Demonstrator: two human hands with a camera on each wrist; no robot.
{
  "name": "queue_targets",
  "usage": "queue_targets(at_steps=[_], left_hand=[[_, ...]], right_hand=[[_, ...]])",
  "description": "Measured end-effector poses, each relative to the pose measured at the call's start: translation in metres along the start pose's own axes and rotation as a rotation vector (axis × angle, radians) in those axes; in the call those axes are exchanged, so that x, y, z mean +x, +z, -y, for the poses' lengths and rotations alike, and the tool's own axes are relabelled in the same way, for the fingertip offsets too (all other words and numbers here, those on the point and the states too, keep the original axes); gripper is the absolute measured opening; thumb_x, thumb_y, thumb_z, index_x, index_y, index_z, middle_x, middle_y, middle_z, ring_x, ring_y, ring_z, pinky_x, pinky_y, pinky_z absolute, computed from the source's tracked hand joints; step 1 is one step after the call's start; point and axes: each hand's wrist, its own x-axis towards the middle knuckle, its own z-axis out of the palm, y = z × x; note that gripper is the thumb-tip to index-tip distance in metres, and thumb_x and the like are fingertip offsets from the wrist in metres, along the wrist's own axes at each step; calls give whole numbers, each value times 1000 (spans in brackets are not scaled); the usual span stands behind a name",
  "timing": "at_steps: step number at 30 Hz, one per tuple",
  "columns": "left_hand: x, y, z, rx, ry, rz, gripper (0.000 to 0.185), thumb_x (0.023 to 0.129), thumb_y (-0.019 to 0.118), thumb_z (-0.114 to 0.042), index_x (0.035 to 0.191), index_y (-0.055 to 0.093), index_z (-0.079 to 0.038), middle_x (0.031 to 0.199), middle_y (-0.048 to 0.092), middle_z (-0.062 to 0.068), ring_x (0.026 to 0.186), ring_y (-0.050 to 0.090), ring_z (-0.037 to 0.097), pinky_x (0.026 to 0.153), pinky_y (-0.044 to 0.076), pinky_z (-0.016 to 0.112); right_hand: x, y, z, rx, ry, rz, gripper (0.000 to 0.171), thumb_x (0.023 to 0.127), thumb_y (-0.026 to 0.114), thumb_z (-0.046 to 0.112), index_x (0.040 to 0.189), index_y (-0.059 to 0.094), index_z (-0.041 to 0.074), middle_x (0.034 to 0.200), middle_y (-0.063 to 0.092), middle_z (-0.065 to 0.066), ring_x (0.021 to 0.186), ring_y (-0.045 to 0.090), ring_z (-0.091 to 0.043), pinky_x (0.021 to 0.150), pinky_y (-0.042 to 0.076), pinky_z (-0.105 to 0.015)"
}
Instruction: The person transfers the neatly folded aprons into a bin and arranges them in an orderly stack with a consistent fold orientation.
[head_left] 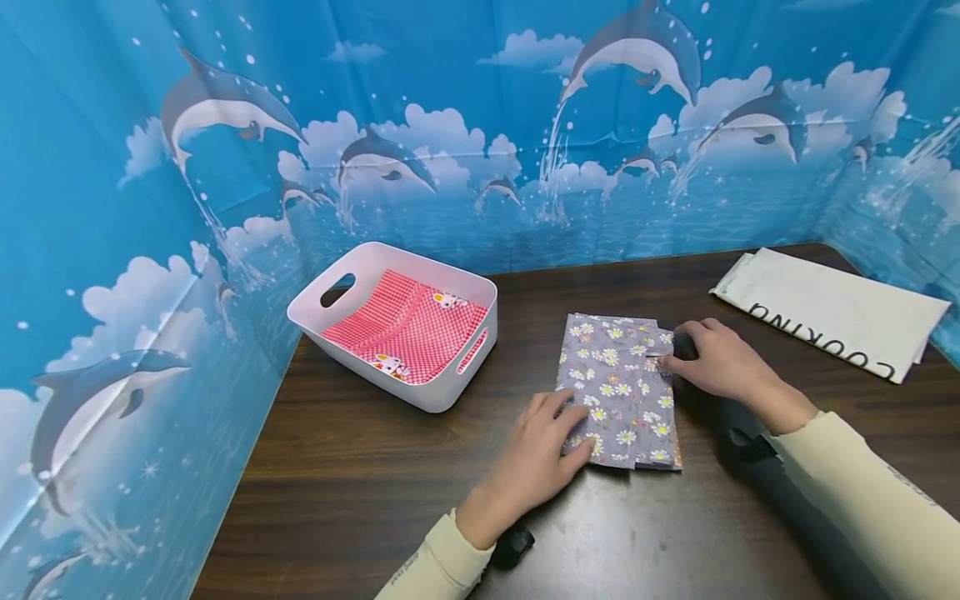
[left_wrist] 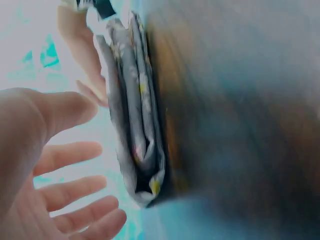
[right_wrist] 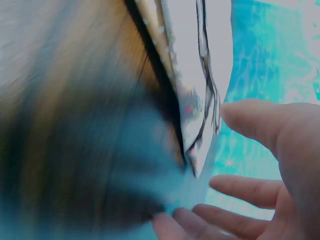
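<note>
1. 1 dark wooden table (head_left: 390, 492); white cloth (head_left: 832, 310) printed "COOKING" at 2 o'clock.
2. 1 white basket (head_left: 442, 398) at 10 o'clock, red checked cloth (head_left: 408, 329) inside.
3. Folded grey floral cloth (head_left: 611, 392) at centre.
4. Left hand (head_left: 528, 467): fingers straight, pressing its near-left corner.
5. Right hand (head_left: 720, 358): fingertips at its right edge; hold unclear.

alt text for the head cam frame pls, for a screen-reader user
Two hands rest on a folded grey floral cloth on a dark wooden table: the left hand on its near left corner, the right hand at its right edge. A white bin holding red checked fabric sits to the left, a white printed bag far right.
</note>
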Motion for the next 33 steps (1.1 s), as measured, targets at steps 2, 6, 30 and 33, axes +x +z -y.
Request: queue_targets(at_steps=[2,6,30,33], left_hand=[[1,1,4,-25,-43,-43,36,97,80,-27,128,74,-12,143,68,14,125,64,29,103,56,45],[0,2,8,-40,-107,-69,40,94,82,-25,129,73,-8,138,68,18,121,63,32,101,55,47],[-1,32,30,-100,-268,-127,86,83,91,-30,149,48,7,116,62,20,104,53,33,89,54,45],[-2,25,30,-98,-273,-106,77,85,89,-30,143,55,8,121,63,22,106,54,35,91,54,47]], right_hand=[[-6,-2,-6,12,20,6,72,101,70,42,143,53,-14,142,52,-43,128,54,-58,101,48,-72],[-14,-4,-10,72,49,50,74,101,70,42,142,51,-17,124,67,-36,99,72,-41,86,58,-59],[0,28,52,302,20,18,78,95,75,41,150,48,-8,114,69,-16,95,64,-27,79,51,-37],[2,30,54,330,40,25,81,95,76,44,151,48,-7,119,69,-19,100,66,-30,84,53,-42]])
